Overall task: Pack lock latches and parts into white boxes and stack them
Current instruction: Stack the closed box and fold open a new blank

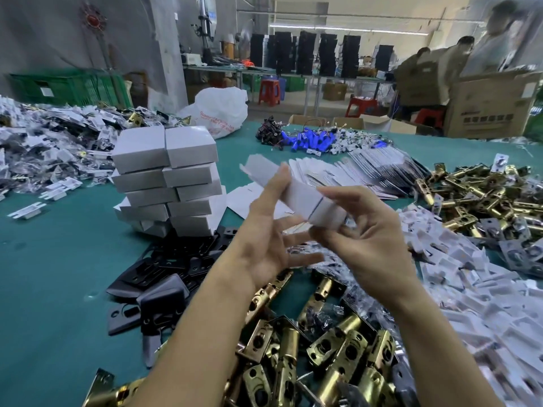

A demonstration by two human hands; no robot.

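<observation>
White box blank (296, 192) | both hands gripping it: L (270, 245); R (361, 239) | no print legible

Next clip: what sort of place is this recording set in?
Most likely a lock-hardware packing workshop or factory floor. A green table holds heaps of brass latches, a stack of white boxes and flat carton blanks; behind stand workbenches and cardboard cartons.
</observation>
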